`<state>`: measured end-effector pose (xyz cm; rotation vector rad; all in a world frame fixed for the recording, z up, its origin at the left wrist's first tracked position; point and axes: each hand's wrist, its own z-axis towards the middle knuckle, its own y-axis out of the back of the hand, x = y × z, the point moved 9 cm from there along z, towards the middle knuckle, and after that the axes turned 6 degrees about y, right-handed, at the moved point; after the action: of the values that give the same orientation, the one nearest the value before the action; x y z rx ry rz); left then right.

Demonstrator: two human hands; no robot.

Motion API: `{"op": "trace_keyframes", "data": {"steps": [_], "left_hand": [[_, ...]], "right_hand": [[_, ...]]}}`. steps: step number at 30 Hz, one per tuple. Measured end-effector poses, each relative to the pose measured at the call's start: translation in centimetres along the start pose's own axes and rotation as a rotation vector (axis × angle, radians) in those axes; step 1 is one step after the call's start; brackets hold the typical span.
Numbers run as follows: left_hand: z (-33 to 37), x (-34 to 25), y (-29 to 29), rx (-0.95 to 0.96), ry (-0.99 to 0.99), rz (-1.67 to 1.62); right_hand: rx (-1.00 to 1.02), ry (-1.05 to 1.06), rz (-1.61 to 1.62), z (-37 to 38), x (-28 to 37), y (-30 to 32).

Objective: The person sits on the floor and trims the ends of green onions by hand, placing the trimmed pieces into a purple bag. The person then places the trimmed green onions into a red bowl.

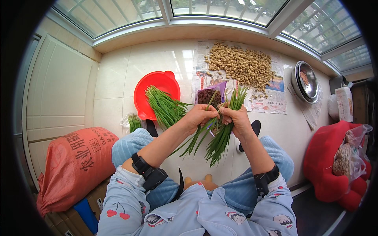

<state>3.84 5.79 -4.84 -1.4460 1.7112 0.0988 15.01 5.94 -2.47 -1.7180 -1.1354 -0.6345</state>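
A bunch of garlic chives [223, 137] hangs from my right hand [236, 117], whose fingers are wrapped round it. Close beside it, my left hand [200, 118] pinches a few loose chive leaves against the near side of the bunch. Both hands are above a purple container [221, 87], partly hidden by them, with dark brown bits inside. At the left, a red plastic basin [139, 95] bears a larger pile of chives [167, 104], its leaf ends spilling over the rim towards me. A small bundle of chives [134, 122] lies by the basin in clear plastic.
Unshelled peanuts [240, 65] spread over newspaper [271, 106] by the window. Steel bowls [294, 83] stand at right, the top one holding reddish kernels. A red plush seat [319, 165] bears a bag of peanuts [342, 159]. An orange-red woven sack [75, 165] bulges at left, near cardboard boxes.
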Motion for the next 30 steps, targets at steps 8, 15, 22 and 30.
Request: {"op": "trace_keyframes", "data": {"steps": [8,15,22,30], "left_hand": [[0.9,-0.4,0.5,-0.101,-0.183,0.206],[1.0,-0.9,1.0,-0.208,-0.275,0.483],[0.1,-1.8,0.4,-0.287,-0.362,0.653],[0.9,-0.5,1.3,-0.23,-0.276,0.436]], "right_hand": [[-0.106,0.021,-0.067,0.0,-0.7,0.6],[-0.16,-0.008,-0.052,0.0,-1.4,1.1],[-0.21,-0.037,-0.018,-0.1,-2.2,1.9],[-0.287,0.058,0.02,0.8,0.6,4.0]]}}
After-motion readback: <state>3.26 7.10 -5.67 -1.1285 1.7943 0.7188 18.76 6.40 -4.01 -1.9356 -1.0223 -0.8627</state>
